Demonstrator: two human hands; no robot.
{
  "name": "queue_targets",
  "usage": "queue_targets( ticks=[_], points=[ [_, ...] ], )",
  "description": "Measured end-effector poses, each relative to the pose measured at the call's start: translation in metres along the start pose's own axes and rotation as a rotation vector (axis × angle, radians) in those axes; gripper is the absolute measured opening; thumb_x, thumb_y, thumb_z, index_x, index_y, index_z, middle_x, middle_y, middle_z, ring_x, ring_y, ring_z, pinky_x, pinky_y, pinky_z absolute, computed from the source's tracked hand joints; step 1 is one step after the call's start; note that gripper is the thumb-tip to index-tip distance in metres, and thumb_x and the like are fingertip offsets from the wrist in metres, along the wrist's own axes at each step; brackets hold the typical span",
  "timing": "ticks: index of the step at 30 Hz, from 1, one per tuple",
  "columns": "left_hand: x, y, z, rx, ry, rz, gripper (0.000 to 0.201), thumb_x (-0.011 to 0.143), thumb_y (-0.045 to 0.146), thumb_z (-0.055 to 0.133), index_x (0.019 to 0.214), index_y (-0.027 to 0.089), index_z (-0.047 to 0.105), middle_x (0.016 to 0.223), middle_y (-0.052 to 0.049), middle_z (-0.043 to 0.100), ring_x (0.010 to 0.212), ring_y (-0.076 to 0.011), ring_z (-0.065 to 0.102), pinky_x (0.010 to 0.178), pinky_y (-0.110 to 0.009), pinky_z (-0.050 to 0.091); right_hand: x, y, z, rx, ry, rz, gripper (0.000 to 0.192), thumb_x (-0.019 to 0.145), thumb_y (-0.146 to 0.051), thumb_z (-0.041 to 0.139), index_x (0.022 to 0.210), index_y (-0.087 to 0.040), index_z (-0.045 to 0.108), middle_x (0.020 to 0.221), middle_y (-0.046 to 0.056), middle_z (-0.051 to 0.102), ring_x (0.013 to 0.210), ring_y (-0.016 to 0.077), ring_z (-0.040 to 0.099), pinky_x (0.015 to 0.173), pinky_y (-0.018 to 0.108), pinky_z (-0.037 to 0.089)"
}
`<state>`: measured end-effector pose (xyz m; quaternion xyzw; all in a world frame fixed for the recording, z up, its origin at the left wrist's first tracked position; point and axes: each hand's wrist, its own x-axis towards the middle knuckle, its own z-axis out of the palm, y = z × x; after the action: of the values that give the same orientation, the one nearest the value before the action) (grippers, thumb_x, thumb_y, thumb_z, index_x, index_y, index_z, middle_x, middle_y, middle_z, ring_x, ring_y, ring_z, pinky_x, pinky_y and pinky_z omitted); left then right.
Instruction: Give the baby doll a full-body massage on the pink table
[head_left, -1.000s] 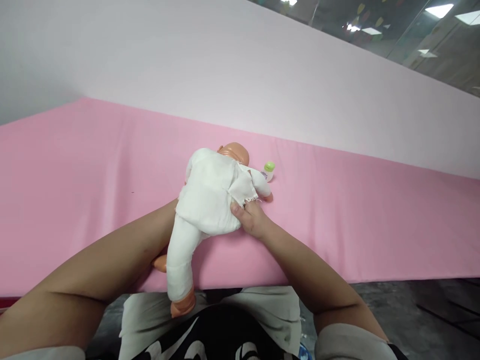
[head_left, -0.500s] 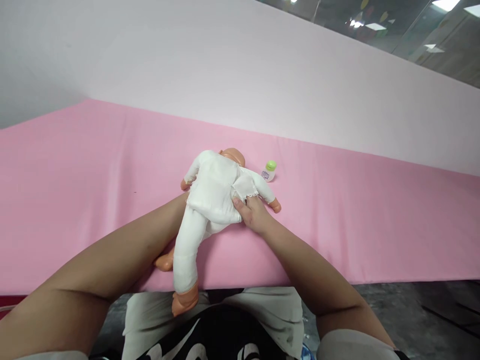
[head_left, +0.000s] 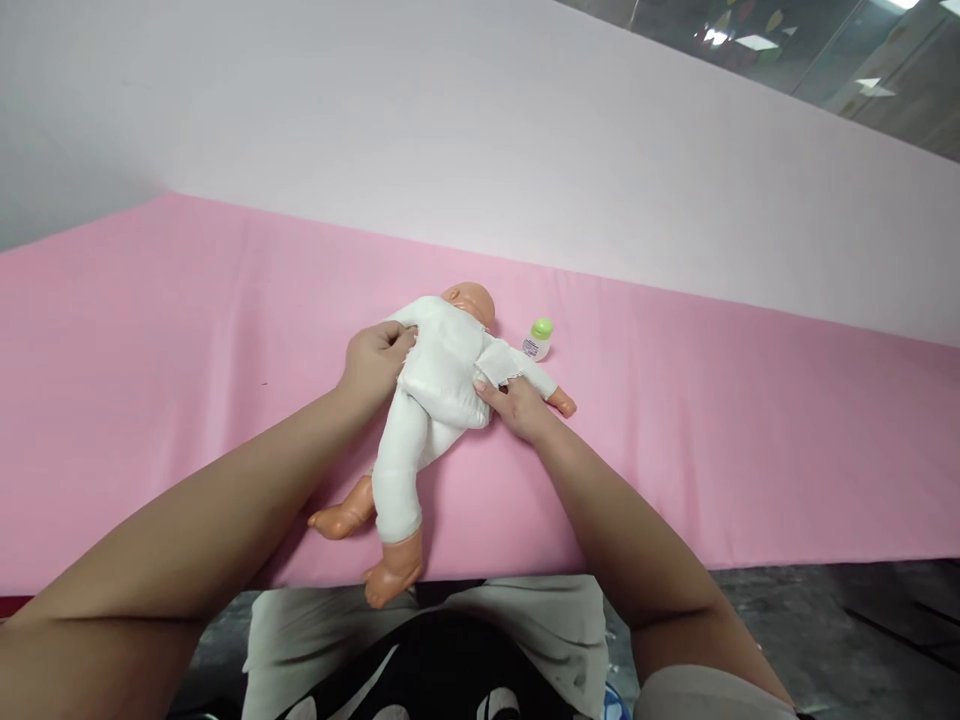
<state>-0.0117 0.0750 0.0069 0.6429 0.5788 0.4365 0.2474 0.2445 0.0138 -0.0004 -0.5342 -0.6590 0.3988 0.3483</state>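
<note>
A baby doll (head_left: 442,360) with a white cloth body and bare plastic head, hands and feet lies on the pink-covered table. Its head points away from me, its feet toward me, and one foot reaches the front edge. My left hand (head_left: 375,362) is closed on the side of the torso near the shoulder, fingers curled into the cloth. On the other side my right hand (head_left: 519,405) grips the torso below the arm, thumb on top and the other fingers partly hidden. A loose frayed flap of cloth (head_left: 499,362) lies just above that hand.
A small bottle (head_left: 537,345) with a green cap stands just beyond the doll's right-hand arm. The pink table cover (head_left: 750,430) spreads to both sides, up to a pale wall (head_left: 480,130) at the back. My lap is beneath the front edge.
My left hand has come out from beneath the doll and now holds its upper side. The doll has turned and shifted slightly right and away; its legs have swung with it.
</note>
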Motion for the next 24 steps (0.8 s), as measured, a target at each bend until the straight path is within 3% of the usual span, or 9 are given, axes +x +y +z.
queue_targets(
  ticks=[3,7,11,13,15,17,20,22,24],
  points=[
    [-0.008,0.010,-0.011,-0.043,0.030,0.163,0.036,0.097,0.050,0.053,0.113,0.023,0.070,0.108,-0.006,0.074,0.096,-0.0233,0.069,0.084,-0.037,0.059,0.003,0.004,0.001,0.018,0.020,-0.019,0.060,0.095,-0.069,0.069,0.132,-0.021,0.075,0.130,0.011,0.078,0.131,0.0343,0.068,0.119,0.052,0.048],
    [-0.016,0.021,-0.016,0.119,-0.194,0.490,0.055,0.091,0.058,0.057,0.133,0.025,0.070,0.147,-0.009,0.063,0.136,-0.0318,0.059,0.118,-0.047,0.049,0.006,0.007,0.000,0.009,0.051,-0.049,0.057,0.096,-0.066,0.070,0.131,-0.021,0.074,0.125,0.011,0.080,0.121,0.0326,0.073,0.109,0.047,0.055],
    [-0.018,0.018,-0.004,0.304,-0.175,0.511,0.050,0.100,0.054,0.049,0.132,0.024,0.074,0.152,-0.009,0.062,0.143,-0.0314,0.056,0.125,-0.051,0.043,0.005,0.002,-0.004,-0.244,0.151,0.099,0.053,0.096,-0.069,0.064,0.105,-0.018,0.075,0.102,0.013,0.081,0.095,0.0321,0.075,0.089,0.045,0.058],
    [-0.017,0.013,0.004,0.361,-0.164,0.471,0.051,0.104,0.050,0.044,0.135,0.022,0.074,0.153,-0.011,0.063,0.145,-0.0317,0.057,0.125,-0.052,0.044,0.002,-0.002,-0.004,-0.377,0.205,0.112,0.052,0.098,-0.069,0.061,0.102,-0.018,0.072,0.097,0.013,0.078,0.090,0.0322,0.073,0.086,0.047,0.057],
    [-0.017,0.009,0.010,0.424,-0.196,0.414,0.055,0.107,0.048,0.039,0.141,0.019,0.071,0.157,-0.012,0.061,0.150,-0.0334,0.054,0.125,-0.054,0.044,-0.002,-0.006,0.001,-0.446,0.228,0.051,0.051,0.100,-0.065,0.057,0.113,-0.018,0.069,0.109,0.015,0.077,0.101,0.0348,0.073,0.091,0.050,0.057],
    [-0.017,0.004,0.014,0.448,-0.261,0.365,0.060,0.109,0.048,0.034,0.149,0.017,0.065,0.163,-0.014,0.056,0.155,-0.0347,0.048,0.126,-0.056,0.042,-0.006,-0.009,0.009,-0.472,0.221,-0.008,0.059,0.100,-0.064,0.058,0.135,-0.016,0.062,0.137,0.020,0.069,0.126,0.0395,0.066,0.104,0.055,0.054],
    [-0.015,-0.002,0.017,0.371,-0.381,0.308,0.073,0.107,0.061,0.039,0.161,0.015,0.052,0.170,-0.016,0.047,0.161,-0.0362,0.038,0.130,-0.056,0.037,-0.010,-0.010,0.021,-0.481,0.178,0.004,0.091,0.094,-0.069,0.066,0.162,-0.015,0.039,0.173,0.026,0.033,0.159,0.0450,0.037,0.122,0.061,0.041],
    [-0.013,-0.006,0.016,0.290,-0.457,0.310,0.087,0.100,0.073,0.049,0.166,0.017,0.045,0.172,-0.016,0.043,0.163,-0.0395,0.034,0.131,-0.057,0.034,-0.011,-0.010,0.025,-0.473,0.139,0.053,0.105,0.091,-0.073,0.069,0.168,-0.014,0.030,0.179,0.026,0.016,0.166,0.0468,0.022,0.127,0.064,0.034],
    [-0.009,-0.008,0.015,0.229,-0.520,0.350,0.096,0.094,0.079,0.058,0.168,0.021,0.042,0.173,-0.016,0.042,0.163,-0.0428,0.032,0.131,-0.059,0.033,-0.011,-0.010,0.026,-0.466,0.112,0.091,0.110,0.090,-0.076,0.068,0.170,-0.014,0.026,0.181,0.027,0.009,0.167,0.0479,0.017,0.130,0.065,0.030]
  ],
)
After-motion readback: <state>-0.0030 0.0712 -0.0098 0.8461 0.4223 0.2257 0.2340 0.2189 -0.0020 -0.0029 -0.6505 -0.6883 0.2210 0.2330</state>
